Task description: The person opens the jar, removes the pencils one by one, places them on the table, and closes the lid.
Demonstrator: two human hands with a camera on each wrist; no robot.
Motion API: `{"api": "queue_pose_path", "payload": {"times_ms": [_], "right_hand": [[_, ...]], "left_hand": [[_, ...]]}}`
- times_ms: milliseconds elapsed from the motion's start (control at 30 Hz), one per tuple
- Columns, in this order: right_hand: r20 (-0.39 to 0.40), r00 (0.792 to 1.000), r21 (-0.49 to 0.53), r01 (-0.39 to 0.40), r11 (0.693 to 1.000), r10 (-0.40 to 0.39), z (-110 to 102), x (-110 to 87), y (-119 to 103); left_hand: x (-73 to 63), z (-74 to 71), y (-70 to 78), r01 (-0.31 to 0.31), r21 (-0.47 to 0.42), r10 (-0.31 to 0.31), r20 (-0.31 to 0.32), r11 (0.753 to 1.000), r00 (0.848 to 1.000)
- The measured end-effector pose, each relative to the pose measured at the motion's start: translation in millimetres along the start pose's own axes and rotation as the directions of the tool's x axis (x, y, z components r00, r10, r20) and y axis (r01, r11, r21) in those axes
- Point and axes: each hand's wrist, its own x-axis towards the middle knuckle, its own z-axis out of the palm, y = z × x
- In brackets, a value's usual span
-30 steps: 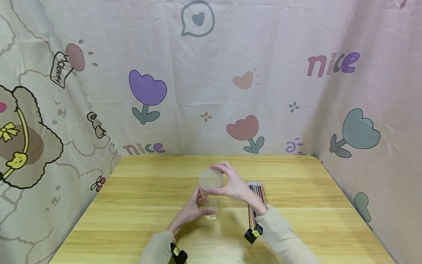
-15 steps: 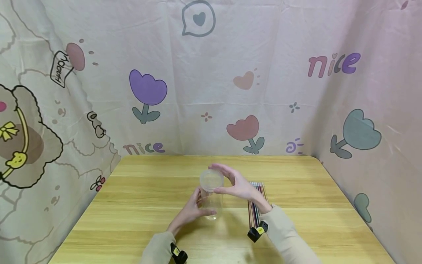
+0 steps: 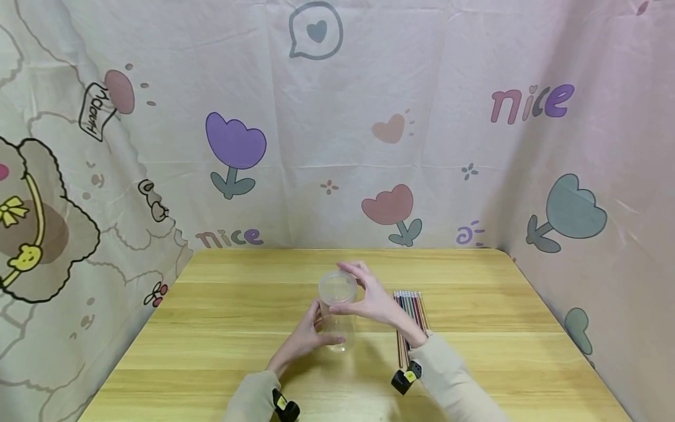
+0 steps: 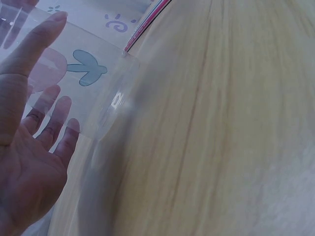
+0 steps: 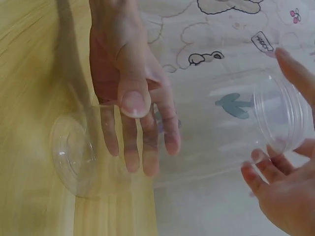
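Observation:
A clear plastic jar [image 3: 341, 326] stands upright near the middle of the table, with a translucent round lid [image 3: 337, 287] on top. My left hand [image 3: 303, 338] grips the jar's lower body, thumb on the near side. Through the clear wall [image 5: 197, 167] in the right wrist view, the fingers of that hand show behind the jar. At the top, my right hand [image 3: 372, 300] holds the lid's rim between thumb and fingers. The left wrist view shows the jar's base [image 4: 106, 118] close to the tabletop.
Several striped pencils [image 3: 413, 305] lie side by side on the wooden table [image 3: 211, 328], partly under my right forearm. A printed cloth [image 3: 327, 129] hangs behind the table and along its sides.
My right hand turned slightly to the right at the lid half a second ago, and has since swung back left. The left hand and jar stay in place.

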Motion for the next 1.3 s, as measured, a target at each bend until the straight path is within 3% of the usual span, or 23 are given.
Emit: {"api": "queue_pose_path", "payload": {"times_ms": [200,333,600,833,1133,1300], "right_hand": [[0.144,0.989,0.183,0.005,0.983,-0.032,-11.8,-0.3,4.4],[0.186,0.980,0.251,0.020,0.968,-0.069,-16.3,0.5,8.3],[0.109,0.994,0.162,-0.011,0.987,-0.007,-11.6,0.4,8.7],[0.062,0.998,0.036,0.010,0.999,-0.012,-6.2,2.0,5.0],[0.197,0.976,0.248,0.039,0.968,-0.089,-19.6,-0.6,7.3],[0.193,0.977,0.202,0.048,0.978,-0.088,-21.2,0.6,7.1]], "left_hand": [[-0.1,-0.9,-1.9,-0.001,-0.018,0.001,0.022,1.000,1.000],[-0.3,-0.8,-1.6,0.003,-0.024,-0.003,0.020,1.000,1.000],[0.0,0.1,-0.9,0.009,-0.022,-0.009,0.013,1.000,1.000],[-0.2,0.2,-0.7,0.021,-0.008,-0.021,-0.001,1.000,1.000],[-0.6,0.0,-0.8,0.011,-0.023,-0.010,0.016,1.000,1.000],[-0.5,-0.5,-1.3,0.009,-0.027,-0.009,0.020,1.000,1.000]]}}
